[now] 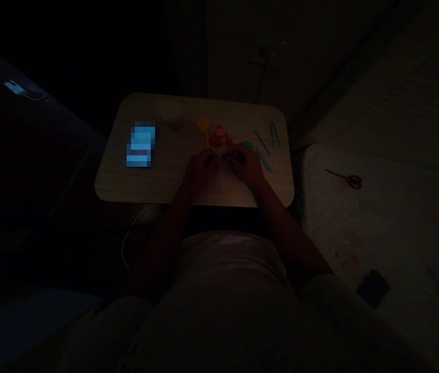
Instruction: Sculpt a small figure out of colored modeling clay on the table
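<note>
Over the middle of a small wooden table [142,189], my left hand [202,167] is curled with its fingertips together. My right hand [246,163] faces it, thumb and fingers pinched on something small and dark that the dim light hides. Just beyond my hands sits a red, lumpy figure [220,137] with a pinkish top. An orange tool [203,126] with a wide head and thin handle lies near my left fingers. A green round thing [247,144] is partly covered by my right hand. Beside it lies a light blue flat tool [263,159].
Several thin blue sticks [262,142] lie at the table's right. A lit, blurred screen [141,145] is at the left, near a clear tub [173,122] with something reddish inside. Scissors [353,181] rest on a pale padded surface [406,207] at the right.
</note>
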Demonstrator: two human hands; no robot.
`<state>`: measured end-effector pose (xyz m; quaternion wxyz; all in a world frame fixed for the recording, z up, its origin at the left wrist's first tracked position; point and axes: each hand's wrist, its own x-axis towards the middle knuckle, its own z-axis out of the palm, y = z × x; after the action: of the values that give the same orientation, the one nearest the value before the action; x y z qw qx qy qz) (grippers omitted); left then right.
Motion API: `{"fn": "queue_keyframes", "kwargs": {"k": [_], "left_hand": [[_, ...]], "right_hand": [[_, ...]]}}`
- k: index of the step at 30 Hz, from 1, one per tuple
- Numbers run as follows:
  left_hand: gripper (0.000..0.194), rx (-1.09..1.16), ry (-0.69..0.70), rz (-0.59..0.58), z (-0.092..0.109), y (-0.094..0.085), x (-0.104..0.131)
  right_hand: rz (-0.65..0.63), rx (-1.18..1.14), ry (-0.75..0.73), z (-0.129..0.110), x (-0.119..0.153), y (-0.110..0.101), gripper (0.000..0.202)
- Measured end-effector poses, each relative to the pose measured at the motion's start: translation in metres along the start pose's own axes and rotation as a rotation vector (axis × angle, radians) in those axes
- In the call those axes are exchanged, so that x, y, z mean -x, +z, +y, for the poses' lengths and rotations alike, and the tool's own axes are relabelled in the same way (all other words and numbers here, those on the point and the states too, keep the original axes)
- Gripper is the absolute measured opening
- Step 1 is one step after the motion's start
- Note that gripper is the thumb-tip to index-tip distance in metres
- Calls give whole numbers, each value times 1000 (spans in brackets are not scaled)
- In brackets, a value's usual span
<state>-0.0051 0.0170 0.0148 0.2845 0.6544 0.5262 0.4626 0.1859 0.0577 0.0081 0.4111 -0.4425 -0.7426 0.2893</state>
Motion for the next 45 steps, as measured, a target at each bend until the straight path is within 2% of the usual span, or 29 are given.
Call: {"fn": "queue_keyframes", "kwargs": {"k": [13,27,38,45], "left_hand": [[23,14,-10,-5,-1,2,-1],[22,18,19,8,2,1,0],[17,16,6,-26,-2,0,1],[18,6,7,-20,1,1,0]], "right_hand": [[13,-32,9,2,1,1,19],[46,-84,-2,2,2,2,26],[30,-27,11,5,1,1,25],[-27,4,29,4,1,-2,27]]}}
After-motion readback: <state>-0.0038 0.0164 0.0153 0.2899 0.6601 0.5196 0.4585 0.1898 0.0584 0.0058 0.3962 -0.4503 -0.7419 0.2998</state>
